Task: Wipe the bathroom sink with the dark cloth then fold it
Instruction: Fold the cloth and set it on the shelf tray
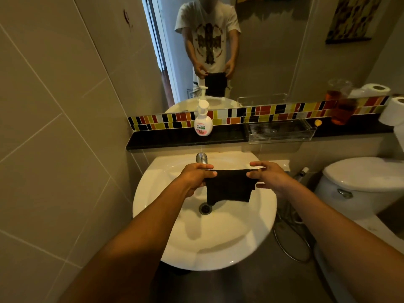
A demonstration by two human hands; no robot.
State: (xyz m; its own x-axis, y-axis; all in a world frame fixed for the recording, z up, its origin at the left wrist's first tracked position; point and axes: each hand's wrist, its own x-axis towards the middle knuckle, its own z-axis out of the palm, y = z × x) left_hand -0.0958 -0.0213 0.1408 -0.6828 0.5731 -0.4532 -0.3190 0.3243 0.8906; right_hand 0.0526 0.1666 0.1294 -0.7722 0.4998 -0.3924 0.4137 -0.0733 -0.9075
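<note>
The dark cloth (pixel 229 186) hangs in the air above the white sink (pixel 153 193), stretched by its top edge between both hands. My left hand (pixel 194 176) pinches the cloth's upper left corner. My right hand (pixel 267 174) pinches the upper right corner, its other fingers spread. The cloth looks doubled over, with its lower edge dangling just above the drain (pixel 205 208). The chrome tap (pixel 201 158) stands right behind my left hand.
A soap pump bottle (pixel 203 123) and a clear plastic tray (pixel 279 131) stand on the dark ledge (pixel 166 139) behind the sink. The toilet (pixel 363 182) and a hose sit at the right, with toilet rolls (pixel 393 113) above. A tiled wall closes the left.
</note>
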